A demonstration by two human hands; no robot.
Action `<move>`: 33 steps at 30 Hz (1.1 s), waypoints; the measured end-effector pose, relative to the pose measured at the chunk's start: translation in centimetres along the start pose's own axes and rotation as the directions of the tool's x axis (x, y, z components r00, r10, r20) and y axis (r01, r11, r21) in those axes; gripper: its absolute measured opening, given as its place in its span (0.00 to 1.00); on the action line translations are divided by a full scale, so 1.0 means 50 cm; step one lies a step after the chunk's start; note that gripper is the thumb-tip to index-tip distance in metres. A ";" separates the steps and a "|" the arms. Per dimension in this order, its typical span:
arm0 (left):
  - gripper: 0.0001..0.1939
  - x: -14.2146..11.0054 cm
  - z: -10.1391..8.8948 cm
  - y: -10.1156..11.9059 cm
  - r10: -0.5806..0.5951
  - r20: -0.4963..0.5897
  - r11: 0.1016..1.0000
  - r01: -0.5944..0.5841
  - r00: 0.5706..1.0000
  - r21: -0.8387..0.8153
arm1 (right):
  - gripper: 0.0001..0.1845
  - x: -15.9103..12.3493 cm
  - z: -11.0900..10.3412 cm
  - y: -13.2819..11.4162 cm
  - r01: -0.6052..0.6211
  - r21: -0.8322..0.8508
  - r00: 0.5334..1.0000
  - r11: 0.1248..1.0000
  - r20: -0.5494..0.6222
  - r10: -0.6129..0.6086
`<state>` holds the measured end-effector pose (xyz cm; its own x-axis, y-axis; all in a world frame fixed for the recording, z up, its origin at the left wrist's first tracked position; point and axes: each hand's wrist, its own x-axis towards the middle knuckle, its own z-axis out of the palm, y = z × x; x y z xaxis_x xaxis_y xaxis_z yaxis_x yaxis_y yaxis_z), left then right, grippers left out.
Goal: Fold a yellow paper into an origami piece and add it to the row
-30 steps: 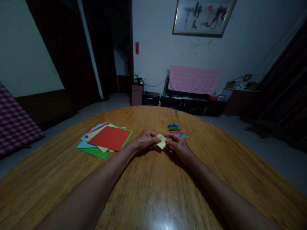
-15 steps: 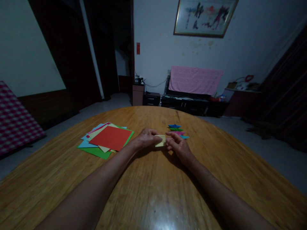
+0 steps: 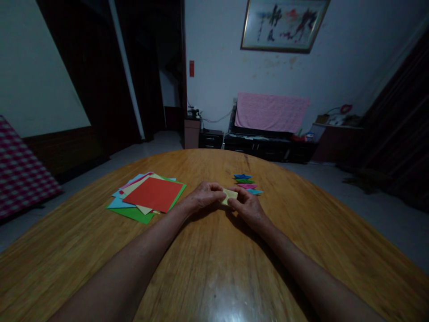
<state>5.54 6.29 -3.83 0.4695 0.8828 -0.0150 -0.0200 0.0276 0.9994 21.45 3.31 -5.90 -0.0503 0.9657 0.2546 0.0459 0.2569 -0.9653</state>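
Across the lower part of the view spreads a glossy, round-edged wooden tabletop (image 3: pixel 201 264), with a patch of light shining near its middle front. Beyond its far edge, the dim room shows a low black cabinet (image 3: pixel 256 145) with a pink cloth (image 3: pixel 273 112) draped above it, a gold-framed picture (image 3: pixel 284 26) on the pale wall, a small red paper strip (image 3: pixel 191 69) near the doorway and a dark curtain (image 3: pixel 398 107) at the right. A red-and-white checkered cloth (image 3: pixel 25 174) hangs at the left, beside the table.

Toward the tabletop's far left edge lies a loose, overlapping pile of coloured paper sheets (image 3: pixel 137 214), a square red sheet (image 3: pixel 154 193) on top. Right of centre, toward the far edge, four small pointed folded papers (image 3: pixel 242 176) form a column: blue, green, pink and light blue. The right hand (image 3: pixel 250 206) is close in front of them and partly covers the nearer ones.

Between the hands, near the middle of the tabletop, is a small pale yellow folded paper (image 3: pixel 230 195). The left hand (image 3: pixel 206 195) pinches its left side, thumb on top; the right hand's thumb and fingers are closed on its right side. Both forearms reach over the near part of the tabletop.
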 end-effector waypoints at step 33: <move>0.11 0.000 0.019 0.000 0.154 -0.128 0.988 -0.156 0.980 -0.002 | 0.14 0.011 -0.003 0.024 0.031 0.074 0.997 0.997 -0.079 -0.025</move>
<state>6.39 5.83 -3.80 0.3439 0.9292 0.1356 -0.0944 -0.1095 0.9895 21.63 4.12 -6.90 0.0279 0.9588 0.2828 -0.0300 0.2836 -0.9585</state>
